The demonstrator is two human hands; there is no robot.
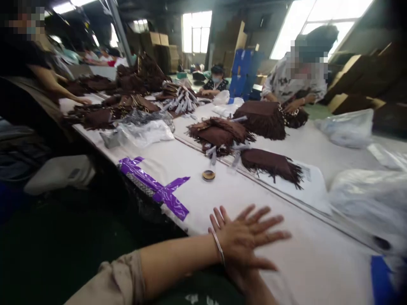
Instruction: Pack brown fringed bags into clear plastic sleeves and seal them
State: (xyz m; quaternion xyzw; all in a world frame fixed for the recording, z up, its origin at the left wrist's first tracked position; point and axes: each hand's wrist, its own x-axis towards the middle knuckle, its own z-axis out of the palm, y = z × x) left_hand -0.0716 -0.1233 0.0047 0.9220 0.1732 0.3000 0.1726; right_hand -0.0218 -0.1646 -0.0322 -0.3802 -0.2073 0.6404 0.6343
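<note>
A warehouse workroom, daylight through tall windows, brown cardboard cartons stacked along the back wall. I sit at a long white cloth-covered table running away toward the far left, its near edge patched with a cross of shiny purple tape.

My left hand lies across my right hand just above the bare table, fingers spread wide and pointing right; both grips are apart and hold nothing. A thin silver bangle rings my left wrist. Whether the palms press the cloth I cannot tell.

Nearest my hands, well apart from them, a flat dark-brown suede bag with fringe lies on a white plastic sleeve, long axis running left to right, fringe trailing toward the lower right. A small round brass-coloured disc sits to its left. Beyond, a heap of brown fringed bags and clear plastic bags.

Across the table a person in a pale patterned shirt handles another bag; a second person's bare arm reaches in at far left.
</note>
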